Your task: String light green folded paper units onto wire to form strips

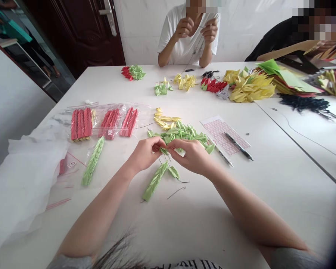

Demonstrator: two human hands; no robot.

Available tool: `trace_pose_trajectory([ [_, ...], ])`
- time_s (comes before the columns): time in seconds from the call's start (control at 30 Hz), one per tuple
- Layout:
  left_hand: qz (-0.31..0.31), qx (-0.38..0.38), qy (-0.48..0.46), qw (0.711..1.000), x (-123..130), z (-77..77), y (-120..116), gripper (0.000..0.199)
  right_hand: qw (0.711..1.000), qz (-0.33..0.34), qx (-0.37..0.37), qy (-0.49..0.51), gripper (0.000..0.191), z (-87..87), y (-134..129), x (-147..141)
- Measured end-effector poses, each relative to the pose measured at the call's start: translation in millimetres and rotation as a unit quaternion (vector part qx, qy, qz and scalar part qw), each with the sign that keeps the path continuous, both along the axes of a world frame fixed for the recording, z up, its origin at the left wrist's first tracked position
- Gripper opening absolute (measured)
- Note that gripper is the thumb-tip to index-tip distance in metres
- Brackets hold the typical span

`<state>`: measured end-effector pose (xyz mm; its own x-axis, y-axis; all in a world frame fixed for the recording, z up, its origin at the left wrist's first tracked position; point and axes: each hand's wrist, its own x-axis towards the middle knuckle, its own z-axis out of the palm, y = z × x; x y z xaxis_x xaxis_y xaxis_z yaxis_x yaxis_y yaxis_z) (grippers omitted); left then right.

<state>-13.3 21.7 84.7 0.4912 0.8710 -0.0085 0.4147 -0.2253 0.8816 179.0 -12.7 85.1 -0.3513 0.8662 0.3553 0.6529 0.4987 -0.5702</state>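
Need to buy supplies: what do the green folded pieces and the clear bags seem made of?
The green folded pieces look like matte paper, judging by their sharp creases and flat, unshiny faces. The clear bags look like thin glossy plastic, with see-through crinkled film.

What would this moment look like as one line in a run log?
left hand: pinches green folded-paper unit | right hand: pinches same unit | nearby: stacked green paper units
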Motion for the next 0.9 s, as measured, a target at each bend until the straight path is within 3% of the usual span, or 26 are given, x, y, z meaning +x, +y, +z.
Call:
trace_pose_trajectory([
  [0.23,-0.071,-0.06,-0.088,0.992,0,4.3,-1,0.023,0.997,-0.016,-0.039,0.059,0.014,6.3,1,4],
  [0.47,-0.079,-0.054,-0.136,0.986,-3,4.7,-1,0.037,0.99,-0.035,-0.096,0.099,0.014,12.1,1,6],
  [0.73,-0.1,0.017,-0.151,0.983,-1,6.2,-2,0.019,0.978,-0.055,-0.171,0.101,0.015,15.0,3,7],
  [0.9,-0.086,-0.063,-0.15,0.983,-1,4.2,-2,0.014,0.971,-0.054,-0.211,0.094,0.017,12.3,5,8],
])
